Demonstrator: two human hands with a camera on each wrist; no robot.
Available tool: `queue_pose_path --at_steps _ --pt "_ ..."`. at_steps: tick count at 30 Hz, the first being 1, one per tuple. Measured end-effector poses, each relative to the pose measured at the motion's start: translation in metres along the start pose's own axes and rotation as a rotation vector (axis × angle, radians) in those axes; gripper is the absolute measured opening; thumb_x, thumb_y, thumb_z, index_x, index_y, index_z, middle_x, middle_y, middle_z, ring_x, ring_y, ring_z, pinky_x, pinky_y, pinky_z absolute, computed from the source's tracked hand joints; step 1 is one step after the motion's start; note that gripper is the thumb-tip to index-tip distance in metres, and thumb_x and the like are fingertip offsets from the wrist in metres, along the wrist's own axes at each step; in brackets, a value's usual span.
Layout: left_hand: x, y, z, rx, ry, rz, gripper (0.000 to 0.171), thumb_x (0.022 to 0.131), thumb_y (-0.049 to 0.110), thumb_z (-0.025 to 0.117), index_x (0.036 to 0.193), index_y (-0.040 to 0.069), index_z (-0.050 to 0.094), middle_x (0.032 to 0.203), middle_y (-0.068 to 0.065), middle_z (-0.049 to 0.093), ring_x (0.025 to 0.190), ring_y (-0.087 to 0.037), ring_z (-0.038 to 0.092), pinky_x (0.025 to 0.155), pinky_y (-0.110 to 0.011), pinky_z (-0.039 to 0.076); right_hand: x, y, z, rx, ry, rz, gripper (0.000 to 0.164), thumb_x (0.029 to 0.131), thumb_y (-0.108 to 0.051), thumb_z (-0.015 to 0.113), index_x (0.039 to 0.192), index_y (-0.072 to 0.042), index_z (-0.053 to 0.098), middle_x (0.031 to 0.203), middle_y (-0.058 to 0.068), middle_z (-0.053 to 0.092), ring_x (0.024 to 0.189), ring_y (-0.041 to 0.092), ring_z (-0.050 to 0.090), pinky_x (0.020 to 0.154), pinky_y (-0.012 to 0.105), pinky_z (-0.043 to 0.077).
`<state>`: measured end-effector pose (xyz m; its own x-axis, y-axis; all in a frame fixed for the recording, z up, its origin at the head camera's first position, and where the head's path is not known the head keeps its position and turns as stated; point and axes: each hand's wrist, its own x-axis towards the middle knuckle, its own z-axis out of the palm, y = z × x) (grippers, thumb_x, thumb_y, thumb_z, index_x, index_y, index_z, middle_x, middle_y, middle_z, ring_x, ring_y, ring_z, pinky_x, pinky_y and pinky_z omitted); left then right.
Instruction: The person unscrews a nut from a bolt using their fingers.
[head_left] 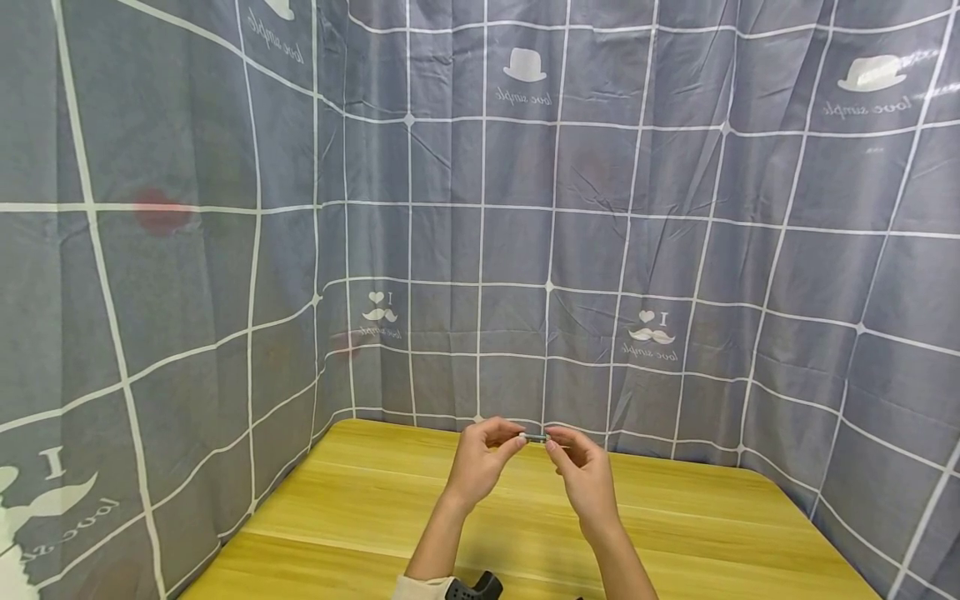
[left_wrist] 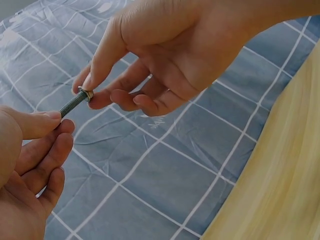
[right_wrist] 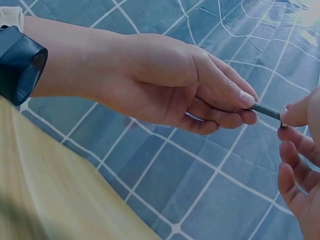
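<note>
The bolt point(head_left: 536, 437) was held level above the worktop point(head_left: 360, 500), clear of its surface. The left hand point(head_left: 480, 462) pinched one end of the bolt to steady it; the right hand point(head_left: 583, 477) pinched the nut point(left_wrist: 86, 93) at the other end, thumb and forefinger placed for turning. Beyond the bolt, the curtain point(head_left: 675, 250) closed off the worktop's far edge.
</note>
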<state>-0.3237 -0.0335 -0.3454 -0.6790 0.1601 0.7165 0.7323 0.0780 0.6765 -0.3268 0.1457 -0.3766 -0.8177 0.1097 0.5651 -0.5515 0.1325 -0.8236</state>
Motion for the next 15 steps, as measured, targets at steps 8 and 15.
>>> queue_pose_path --at_steps 8,15 --pt "0.0005 -0.0004 -0.0007 -0.009 0.001 -0.009 0.009 0.094 -0.008 0.070 0.101 -0.007 0.074 0.095 -0.021 0.074 0.090 -0.036 0.071 0.083 -0.039 0.056 0.0003 -0.0017 0.0006 -0.008 0.007 0.021 0.030 0.102 -0.015 0.068 0.129 -0.001 0.068 0.124 0.017 0.067 0.096 0.021 0.065 0.080 0.032 0.052" --pt "-0.0002 -0.0005 -0.0006 -0.007 0.000 -0.018 0.008 0.094 -0.007 0.070 0.101 -0.007 0.074 0.094 -0.020 0.074 0.089 -0.035 0.070 0.082 -0.039 0.056 -0.0006 0.0031 -0.0001 -0.024 0.029 0.028 0.023 0.103 -0.014 0.067 0.118 0.003 0.072 0.106 0.015 0.071 0.088 0.018 0.061 0.075 0.030 0.052"
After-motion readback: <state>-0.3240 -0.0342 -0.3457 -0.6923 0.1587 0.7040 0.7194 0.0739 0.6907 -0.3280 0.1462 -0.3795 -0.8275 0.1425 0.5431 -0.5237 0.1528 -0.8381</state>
